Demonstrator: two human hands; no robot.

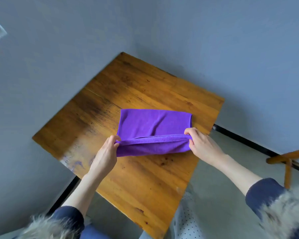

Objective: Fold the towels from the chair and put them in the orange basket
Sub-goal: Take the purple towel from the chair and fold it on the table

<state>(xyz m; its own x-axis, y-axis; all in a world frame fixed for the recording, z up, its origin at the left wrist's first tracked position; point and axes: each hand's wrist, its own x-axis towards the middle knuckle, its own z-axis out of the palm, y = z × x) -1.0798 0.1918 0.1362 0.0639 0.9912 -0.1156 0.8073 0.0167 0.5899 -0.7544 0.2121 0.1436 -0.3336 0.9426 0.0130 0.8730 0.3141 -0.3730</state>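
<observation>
You have one purple microfibre towel, soft and slightly rippled, folded into a rectangle on the square, glossy wooden table. Your left hand pinches its near left corner and your right hand pinches the near right corner, lifting the stitched hem taut between them. Part of one wooden chair shows at the right.

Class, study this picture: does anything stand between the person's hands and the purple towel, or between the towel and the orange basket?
Nothing stands between them: the left hand and right hand already pinch the near corners of the towel over the table. The orange basket is out of view, so its path cannot be judged.
</observation>
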